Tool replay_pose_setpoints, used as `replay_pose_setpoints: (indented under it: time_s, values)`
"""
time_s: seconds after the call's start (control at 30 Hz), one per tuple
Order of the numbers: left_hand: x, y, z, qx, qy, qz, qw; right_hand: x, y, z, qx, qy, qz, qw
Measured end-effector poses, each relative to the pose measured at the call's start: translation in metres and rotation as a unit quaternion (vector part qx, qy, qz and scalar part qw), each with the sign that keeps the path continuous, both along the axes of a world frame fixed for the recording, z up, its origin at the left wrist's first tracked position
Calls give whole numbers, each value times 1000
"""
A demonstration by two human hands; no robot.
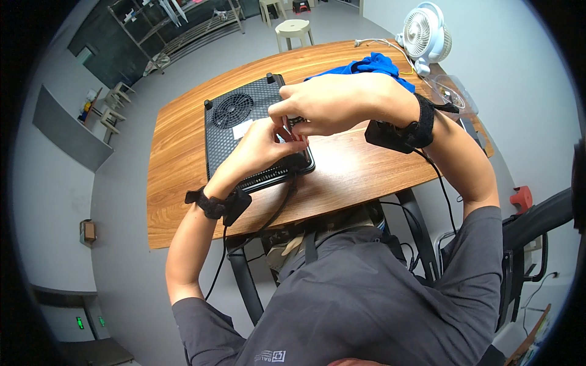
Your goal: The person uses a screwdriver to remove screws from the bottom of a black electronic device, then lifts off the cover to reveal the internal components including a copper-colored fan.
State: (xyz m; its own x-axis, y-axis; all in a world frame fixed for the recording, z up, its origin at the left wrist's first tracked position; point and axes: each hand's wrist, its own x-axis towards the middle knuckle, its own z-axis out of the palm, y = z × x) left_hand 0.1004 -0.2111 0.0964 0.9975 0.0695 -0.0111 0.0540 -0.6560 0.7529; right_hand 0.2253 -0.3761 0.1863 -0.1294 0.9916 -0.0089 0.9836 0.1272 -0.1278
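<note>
L. hand: thumb & fingers pinching small reddish item, ID unclear. R. hand: fingers curled at same; grip can't be confirmed. Item over R. side of blk. vented appliance, fan grille up, on wood-grain tbl. Beyond: blue cloth, wht. desk fan, beige stool.

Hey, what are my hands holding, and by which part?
A small reddish thing seems held between your left hand and right hand; it's too hidden to tell by which part.
</note>
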Motion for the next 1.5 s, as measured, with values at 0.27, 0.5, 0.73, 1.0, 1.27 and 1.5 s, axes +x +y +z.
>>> replay_pose_setpoints:
  time_s: [0.27, 0.5, 0.73, 1.0, 1.27, 1.5]
  values:
    - [2, -10, -3, 25, -51, 23, 998, -8, 14, 5, 9, -132, -68, 989]
    - [-2, -11, 5, 14, -39, 18, 999, 0, 4, 2, 28, -48, -30, 998]
    - [-1, -9, 4, 21, -32, 13, 999, 1, 4, 8, -17, -5, -2, 1000]
    - [-1, -3, -8, 23, -44, 27, 998, -5, 12, 2, -23, -35, -64, 997]
    - [1, -10, -2, 33, -39, 28, 998, 4, 3, -2, 36, -24, 17, 999]
    - [-3, -18, 1, 52, -48, 62, 996, -9, 18, 5, -12, -94, -71, 993]
